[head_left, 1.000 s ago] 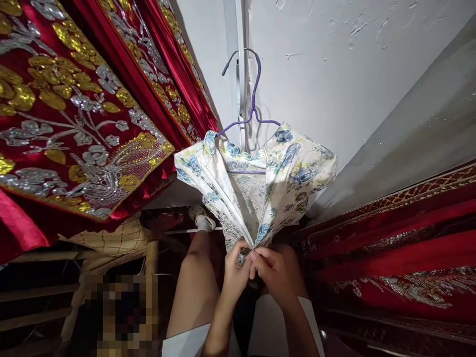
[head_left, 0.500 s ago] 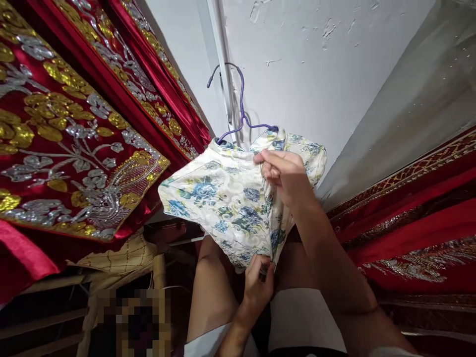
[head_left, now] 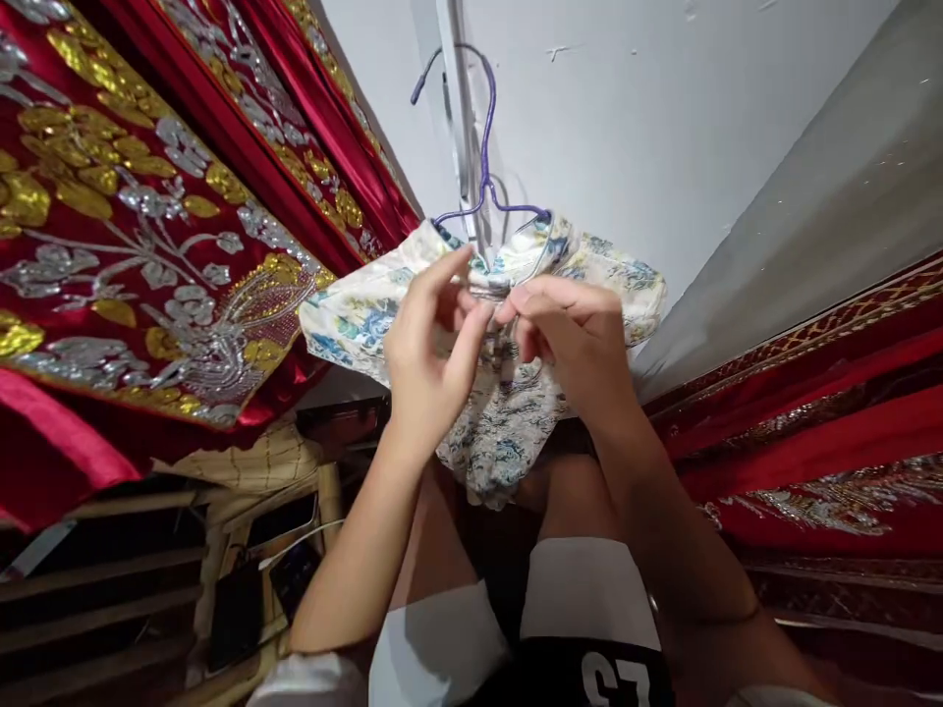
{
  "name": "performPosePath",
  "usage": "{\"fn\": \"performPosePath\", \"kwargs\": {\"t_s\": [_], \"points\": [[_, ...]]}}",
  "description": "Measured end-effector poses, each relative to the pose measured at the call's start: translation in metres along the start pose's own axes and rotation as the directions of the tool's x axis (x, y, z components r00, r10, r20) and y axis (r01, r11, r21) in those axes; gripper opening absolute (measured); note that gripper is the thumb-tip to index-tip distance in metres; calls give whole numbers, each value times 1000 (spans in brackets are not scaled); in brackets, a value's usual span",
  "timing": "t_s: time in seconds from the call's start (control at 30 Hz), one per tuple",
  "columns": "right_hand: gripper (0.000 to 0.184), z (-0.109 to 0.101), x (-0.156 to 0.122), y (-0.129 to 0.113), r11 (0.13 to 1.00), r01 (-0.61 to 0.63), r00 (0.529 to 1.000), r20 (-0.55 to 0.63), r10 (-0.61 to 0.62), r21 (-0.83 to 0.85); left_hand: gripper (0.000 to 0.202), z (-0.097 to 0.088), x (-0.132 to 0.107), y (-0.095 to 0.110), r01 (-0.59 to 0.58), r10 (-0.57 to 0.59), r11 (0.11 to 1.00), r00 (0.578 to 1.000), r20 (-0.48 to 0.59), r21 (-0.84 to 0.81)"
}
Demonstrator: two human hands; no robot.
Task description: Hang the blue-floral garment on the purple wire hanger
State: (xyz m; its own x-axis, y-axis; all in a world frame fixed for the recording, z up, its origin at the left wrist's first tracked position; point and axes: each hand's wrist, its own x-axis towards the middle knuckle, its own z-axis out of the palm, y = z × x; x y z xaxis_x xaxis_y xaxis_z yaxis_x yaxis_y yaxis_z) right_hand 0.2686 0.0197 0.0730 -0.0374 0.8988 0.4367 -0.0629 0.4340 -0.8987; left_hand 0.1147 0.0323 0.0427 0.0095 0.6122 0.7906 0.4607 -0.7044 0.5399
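A white short-sleeved blouse (head_left: 508, 432) with blue and yellow flowers hangs on a purple wire hanger (head_left: 486, 137) in front of me. My right hand (head_left: 579, 324) pinches the front opening just below the collar, thumb and forefinger pressed together. Beside it, my left hand (head_left: 431, 344) is at the same spot, its thumb and curled fingers gripping the cloth while the forefinger sticks up. Both fingertips nearly meet. What lies between them is too small to make out. Below the hands the blouse's front is bunched and wrinkled.
Red garments (head_left: 169, 226) with gold and silver sequins hang at left; more red embroidered cloth (head_left: 825, 442) is at right. Behind the hanger are a pale wall (head_left: 626, 118) and a metal strip (head_left: 453, 108). A bamboo rack (head_left: 110, 570) with a phone-like device (head_left: 295, 570) stands lower left.
My left hand has left the lower hem and risen to the collar beside my right hand. The blouse front, stretched flat before, is now gathered. The view has tilted slightly down.
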Motion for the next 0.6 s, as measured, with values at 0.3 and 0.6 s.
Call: {"fn": "performPosePath", "kwargs": {"t_s": [0.3, 0.6], "points": [[29, 21, 14, 38, 998, -12, 997, -71, 16, 56, 9, -3, 17, -5, -102, 109, 984, 993, -42, 147], [28, 34, 10, 53, 994, -80, 996, -36, 84, 80, 6, -9, 16, 8, -148, 168, 980, 974, -155, 130]]}}
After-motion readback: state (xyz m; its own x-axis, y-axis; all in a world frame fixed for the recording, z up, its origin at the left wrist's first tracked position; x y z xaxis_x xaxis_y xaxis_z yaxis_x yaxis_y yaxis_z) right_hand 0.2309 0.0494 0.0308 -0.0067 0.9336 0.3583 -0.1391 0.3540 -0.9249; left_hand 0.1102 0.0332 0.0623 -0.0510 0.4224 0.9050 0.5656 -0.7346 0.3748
